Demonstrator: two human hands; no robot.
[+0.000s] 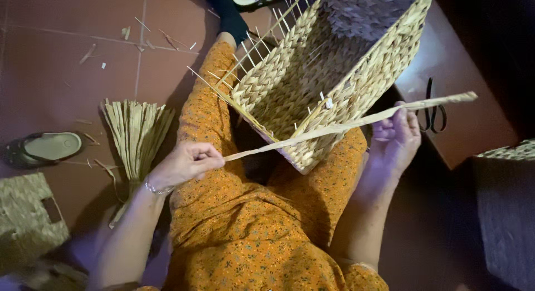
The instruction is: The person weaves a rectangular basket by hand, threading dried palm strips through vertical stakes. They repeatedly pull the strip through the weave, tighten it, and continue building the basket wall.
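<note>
While the half-woven basket (329, 73) lies tilted across the person's lap, its open side turned toward the camera, a long flat straw strand (345, 124) runs across its near corner from left to right. The left hand (186, 163) is closed in a pinch on the strand's near-left end. The right hand (395, 137) is half curled, fingers wrapped loosely round the strand further along, with the free end sticking out past it to the right. The strand looks stretched taut between the two hands.

The step in hand seems to be weaving: a fresh strand is being drawn tight before it goes between the thin upright stakes (251, 51) that stand out of the basket's unfinished edge. The next move probably calls for keeping the tension even while threading the strand in and out of those stakes without bending them.

On the floor to the left lies a bundle of straw (136, 135), fanned at the top, beside a sandal (47, 148) and a flat woven piece (28, 218). To the right, scissors (433, 112) rest on a low brown stool (473, 124). Straw scraps (139, 37) litter the tiles at far left.
</note>
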